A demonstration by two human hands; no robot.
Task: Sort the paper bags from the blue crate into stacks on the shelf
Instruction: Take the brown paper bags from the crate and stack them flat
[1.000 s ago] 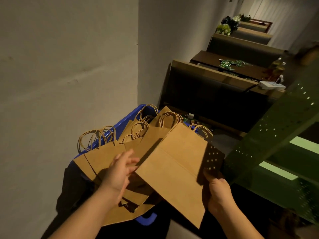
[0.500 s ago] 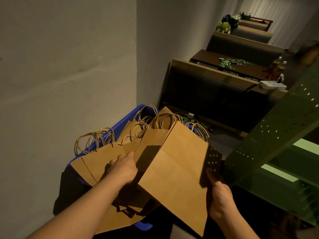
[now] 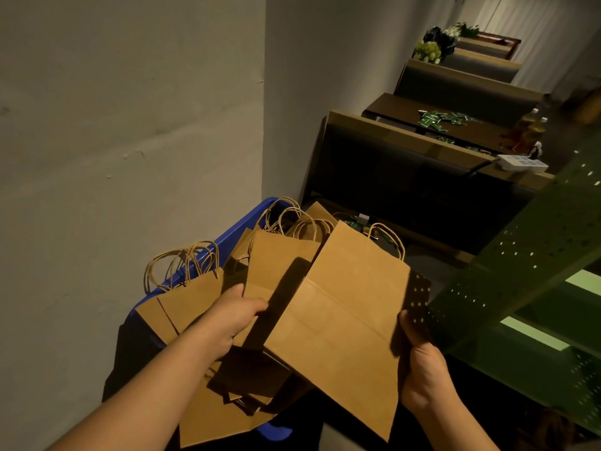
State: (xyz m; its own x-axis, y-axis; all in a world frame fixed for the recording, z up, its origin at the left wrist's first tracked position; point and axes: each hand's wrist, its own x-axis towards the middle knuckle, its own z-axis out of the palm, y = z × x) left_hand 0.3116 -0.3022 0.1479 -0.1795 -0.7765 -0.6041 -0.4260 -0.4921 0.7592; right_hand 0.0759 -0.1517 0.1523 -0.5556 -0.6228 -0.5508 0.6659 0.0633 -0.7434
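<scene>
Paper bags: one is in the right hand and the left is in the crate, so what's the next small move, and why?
Probably lift out the bag that the left hand grips and lay it on the big bag held by the right hand, since more bags remain in the blue crate.

A crate (image 3: pixel 242 224) sits at seven o'clock against the wall (image 3: pixel 130 125), bags (image 3: pixel 195 297) heaped in it. A shelf (image 3: pixel 536 255) stands at four o'clock. Benches (image 3: pixel 406 177) and a table (image 3: pixel 455 125) lie at one o'clock, behind.

Blue crate (image 3: pixel 227 242) of paper bags (image 3: pixel 195 297)
</scene>
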